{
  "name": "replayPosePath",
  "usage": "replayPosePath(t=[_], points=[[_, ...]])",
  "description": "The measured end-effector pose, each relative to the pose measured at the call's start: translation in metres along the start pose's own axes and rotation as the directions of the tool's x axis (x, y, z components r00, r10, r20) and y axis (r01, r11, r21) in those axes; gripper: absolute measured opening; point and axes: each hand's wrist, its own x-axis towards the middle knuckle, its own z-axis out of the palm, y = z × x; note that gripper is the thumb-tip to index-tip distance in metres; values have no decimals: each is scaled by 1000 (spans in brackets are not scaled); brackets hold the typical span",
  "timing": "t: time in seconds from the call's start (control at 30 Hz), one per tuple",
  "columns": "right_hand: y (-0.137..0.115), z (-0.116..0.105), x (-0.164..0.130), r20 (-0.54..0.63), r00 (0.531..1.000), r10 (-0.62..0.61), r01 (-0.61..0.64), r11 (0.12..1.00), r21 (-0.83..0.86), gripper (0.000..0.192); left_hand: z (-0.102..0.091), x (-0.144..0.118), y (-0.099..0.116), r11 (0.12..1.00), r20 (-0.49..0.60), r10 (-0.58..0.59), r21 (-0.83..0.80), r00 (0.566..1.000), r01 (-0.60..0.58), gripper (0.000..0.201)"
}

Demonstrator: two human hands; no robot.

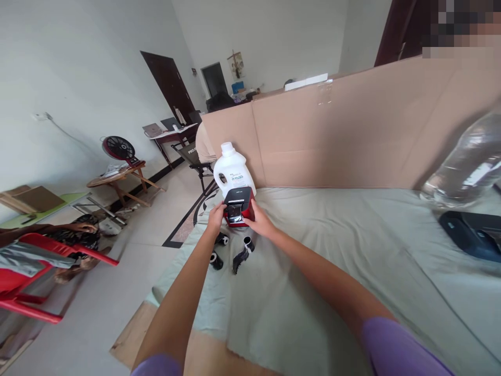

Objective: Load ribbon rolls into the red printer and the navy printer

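A small red-and-black label printer (239, 201) stands on the cloth, a dark glossy opening at its front. My left hand (216, 216) grips its left side with the fingers at the edge. On the opposite side my right hand (260, 219) holds it, thumb at the lower front corner. Right behind the printer is a white jug (235, 169) with a handle and a cap. Closer to me lie a black ribbon roll (216, 260), another dark roll (222, 239) and a roll with a loose dark strip (243, 253).
A pale green cloth (332, 235) covers the table. Behind it stands a cardboard wall (313, 141). A large clear plastic bottle (465, 162) and a dark device (472, 235) are at the right. Off the left edge are a red chair (27, 277) with a seated person and a fan (119, 148).
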Motion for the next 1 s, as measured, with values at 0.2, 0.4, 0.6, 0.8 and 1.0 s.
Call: replayPosePath(t=[0.2, 0.4, 0.6, 0.8, 1.0], points=[[-15, -138, -114, -158, 987, 26, -70, 958, -279, 61, 39, -121, 12, 786, 97, 591, 151, 801, -599, 33], [-59, -345, -275, -618, 786, 1, -512, 560, -651, 50, 126, -272, -10, 469, 920, 358, -30, 160, -883, 40], [-95, -425, -327, -876, 412, 249, -910, 153, -385, 87, 139, -335, -22, 343, 991, 109, -111, -78, -933, 65], [-100, -410, -298, -844, 380, 379, -923, 93, -374, 95, 120, -347, -23, 328, 990, 100, -131, -103, -935, 69], [-128, -322, -264, -809, 497, 314, -867, 193, -458, 97, 118, -351, -23, 314, 984, 143, -148, -107, -938, 66]])
